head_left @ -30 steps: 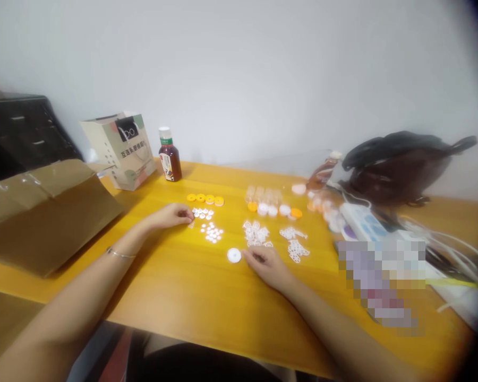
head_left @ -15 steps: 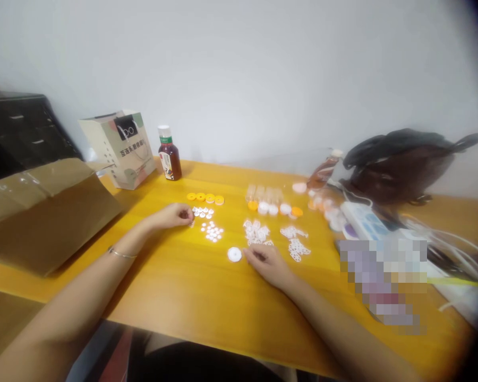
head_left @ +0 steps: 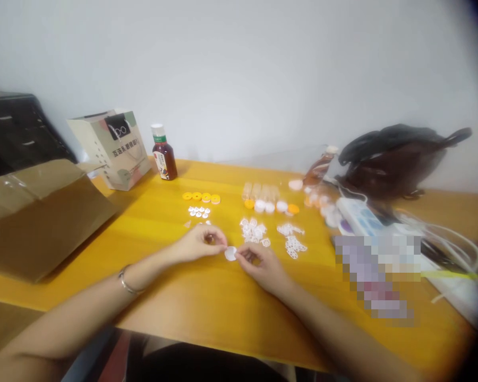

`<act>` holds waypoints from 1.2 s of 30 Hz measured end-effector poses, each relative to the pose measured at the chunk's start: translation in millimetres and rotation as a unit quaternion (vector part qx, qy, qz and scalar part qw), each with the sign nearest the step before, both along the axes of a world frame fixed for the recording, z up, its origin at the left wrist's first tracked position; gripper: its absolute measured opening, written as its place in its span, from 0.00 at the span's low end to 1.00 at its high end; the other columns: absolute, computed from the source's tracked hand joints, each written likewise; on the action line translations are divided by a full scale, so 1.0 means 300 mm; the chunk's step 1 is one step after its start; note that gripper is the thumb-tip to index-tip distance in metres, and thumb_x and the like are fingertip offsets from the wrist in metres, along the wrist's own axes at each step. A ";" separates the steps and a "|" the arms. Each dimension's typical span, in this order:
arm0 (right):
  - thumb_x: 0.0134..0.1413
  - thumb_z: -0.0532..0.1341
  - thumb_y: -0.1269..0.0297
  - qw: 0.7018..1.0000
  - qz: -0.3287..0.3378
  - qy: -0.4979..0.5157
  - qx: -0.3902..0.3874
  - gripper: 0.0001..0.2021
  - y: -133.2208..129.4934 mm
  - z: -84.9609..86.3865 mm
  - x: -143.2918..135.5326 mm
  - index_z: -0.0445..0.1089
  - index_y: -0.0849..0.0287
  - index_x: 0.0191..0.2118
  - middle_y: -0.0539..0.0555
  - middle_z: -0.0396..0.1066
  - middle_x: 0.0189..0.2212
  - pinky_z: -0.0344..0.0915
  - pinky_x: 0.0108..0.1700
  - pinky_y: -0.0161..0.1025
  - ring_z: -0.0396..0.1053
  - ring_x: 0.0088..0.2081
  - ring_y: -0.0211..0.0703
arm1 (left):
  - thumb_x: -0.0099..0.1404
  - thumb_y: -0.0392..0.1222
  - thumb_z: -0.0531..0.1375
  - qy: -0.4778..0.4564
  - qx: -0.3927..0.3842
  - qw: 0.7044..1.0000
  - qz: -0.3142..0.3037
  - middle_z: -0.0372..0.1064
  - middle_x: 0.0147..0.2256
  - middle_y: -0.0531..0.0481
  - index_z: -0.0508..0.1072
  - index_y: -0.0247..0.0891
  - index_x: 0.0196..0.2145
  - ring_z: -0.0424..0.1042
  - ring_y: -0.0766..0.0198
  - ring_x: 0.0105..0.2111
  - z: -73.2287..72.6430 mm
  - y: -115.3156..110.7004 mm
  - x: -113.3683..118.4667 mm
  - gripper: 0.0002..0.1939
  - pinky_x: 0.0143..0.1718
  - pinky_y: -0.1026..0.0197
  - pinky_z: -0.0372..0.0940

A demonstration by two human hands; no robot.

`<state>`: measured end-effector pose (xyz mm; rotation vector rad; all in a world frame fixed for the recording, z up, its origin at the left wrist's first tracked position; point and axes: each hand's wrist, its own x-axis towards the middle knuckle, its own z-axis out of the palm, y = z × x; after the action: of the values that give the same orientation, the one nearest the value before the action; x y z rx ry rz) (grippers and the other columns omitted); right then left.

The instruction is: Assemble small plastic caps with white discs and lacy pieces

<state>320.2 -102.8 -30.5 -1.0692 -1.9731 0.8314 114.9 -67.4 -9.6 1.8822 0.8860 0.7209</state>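
White disc (head_left: pixel 231 254): between the hands, at the table (head_left: pixel 207 307) (contact cannot be told). Left hand (head_left: pixel 205 242) pinches its left rim, right hand (head_left: pixel 264 265) its right, presumably for steadiness. Beyond the disc, yellow caps (head_left: pixel 201 198) and white pieces (head_left: pixel 253 231) lie grouped, apparently for easy reach.

Beyond my left hand (head_left: pixel 203 244) and to its left, a paper bag (head_left: pixel 123 167) bears a white glasses sign (head_left: pixel 120 130) on black above Chinese characters (head_left: pixel 125 150) I can't read surely; the label (head_left: pixel 163 165) on the bottle (head_left: pixel 171 161) is too small
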 end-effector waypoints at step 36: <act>0.48 0.59 0.58 0.965 0.014 0.131 -0.227 0.10 0.005 0.018 -0.014 0.67 0.60 0.29 0.47 0.65 0.20 0.63 0.29 0.33 0.63 0.22 0.32 | 0.62 0.37 0.55 0.085 0.389 0.917 0.010 0.70 0.32 0.47 0.72 0.37 0.36 0.65 0.65 0.33 -0.040 -0.066 0.042 0.07 0.35 0.61 0.59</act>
<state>316.0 -101.3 -25.0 -1.1144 -1.6149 1.4109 127.6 -87.3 -21.6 2.6736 0.7801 1.0343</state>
